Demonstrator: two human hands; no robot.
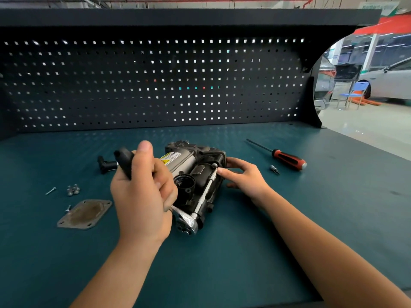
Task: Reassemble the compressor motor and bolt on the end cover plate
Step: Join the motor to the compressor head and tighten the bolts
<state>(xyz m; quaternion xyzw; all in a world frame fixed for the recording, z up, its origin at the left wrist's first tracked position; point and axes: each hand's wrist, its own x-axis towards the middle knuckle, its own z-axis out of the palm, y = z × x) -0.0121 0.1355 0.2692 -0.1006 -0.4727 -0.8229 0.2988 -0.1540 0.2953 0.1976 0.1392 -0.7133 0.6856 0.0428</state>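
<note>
Teal bench mat bears compressor; dark pegboard behind, cars beyond

One compressor motor, one ratchet, one screwdriver; left of the left hand, one cover plate and two loose screws.

Workshop setting. A workbench with a teal mat top is backed by a dark perforated panel; daylight shows through its square holes. A dark shelf overhangs the panel, and a curved side bracket closes the right end. Beyond it lie a glossy pale floor, a blue chair and a light-coloured car. A second vehicle, possibly grey, is partly hidden. Red pipework runs along the ceiling.
</note>
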